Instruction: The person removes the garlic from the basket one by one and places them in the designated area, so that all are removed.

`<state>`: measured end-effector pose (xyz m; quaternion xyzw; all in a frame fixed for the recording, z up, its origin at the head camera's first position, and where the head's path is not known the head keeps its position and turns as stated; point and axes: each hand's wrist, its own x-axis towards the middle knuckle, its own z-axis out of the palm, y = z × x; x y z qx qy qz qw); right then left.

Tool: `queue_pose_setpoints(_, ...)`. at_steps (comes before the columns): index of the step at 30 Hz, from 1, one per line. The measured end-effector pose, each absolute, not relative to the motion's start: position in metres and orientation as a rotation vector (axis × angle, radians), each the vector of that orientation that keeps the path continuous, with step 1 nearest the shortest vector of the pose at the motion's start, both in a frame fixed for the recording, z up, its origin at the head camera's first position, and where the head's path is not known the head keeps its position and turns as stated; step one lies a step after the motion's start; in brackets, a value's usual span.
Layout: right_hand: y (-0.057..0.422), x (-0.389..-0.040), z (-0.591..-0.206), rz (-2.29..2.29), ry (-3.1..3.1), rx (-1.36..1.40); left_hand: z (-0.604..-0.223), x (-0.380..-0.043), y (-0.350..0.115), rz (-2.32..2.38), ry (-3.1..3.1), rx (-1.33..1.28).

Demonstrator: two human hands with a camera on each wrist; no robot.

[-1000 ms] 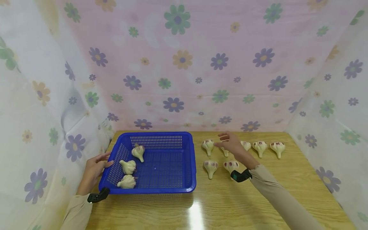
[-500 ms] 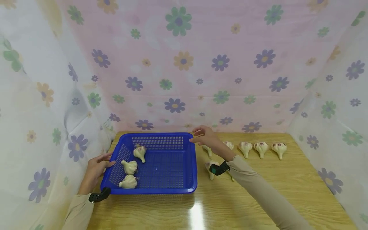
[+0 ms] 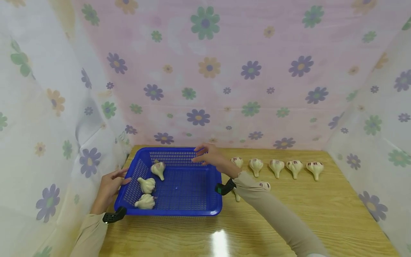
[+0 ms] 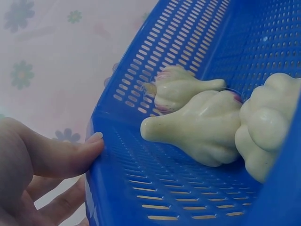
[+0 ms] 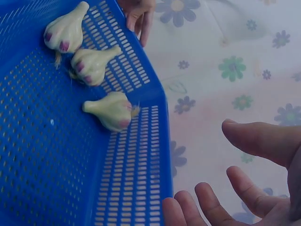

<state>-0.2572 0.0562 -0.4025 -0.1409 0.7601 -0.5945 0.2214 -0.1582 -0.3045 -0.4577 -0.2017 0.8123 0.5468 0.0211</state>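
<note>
A blue perforated plastic basket (image 3: 170, 212) stands on the wooden table. Three garlic bulbs, one at the back (image 3: 158, 170) and two nearer ones (image 3: 147, 185) (image 3: 145, 202), lie along its left side. My left hand (image 3: 109, 185) grips the left wall: in the left wrist view the thumb (image 4: 70, 155) is at the rim and the fingers are outside. Over the basket's back right part hovers my right hand (image 3: 210, 156), fingers loosely spread and holding nothing. In the right wrist view its thumb (image 5: 263, 141) is apart from the fingers.
Right of the basket, several more garlic bulbs (image 3: 276, 167) form a back row. Two others, including one bulb (image 3: 265, 185), lie in front, partly hidden by my right sleeve (image 3: 266, 200). Flowered cloth (image 3: 224, 71) encloses the table (image 3: 321, 214) at the back and sides.
My right hand has travelled left, from over the garlic row to over the basket's back right part, with nothing in it. The left hand keeps its hold on the basket.
</note>
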Motion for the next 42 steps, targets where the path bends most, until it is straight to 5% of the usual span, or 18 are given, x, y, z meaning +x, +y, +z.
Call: queue_pose_setpoints(42,-0.100,-0.268,-0.489,-1.520,2.229,-0.429,-0.458,-0.163,-0.305,1.791,2.450,-0.710)
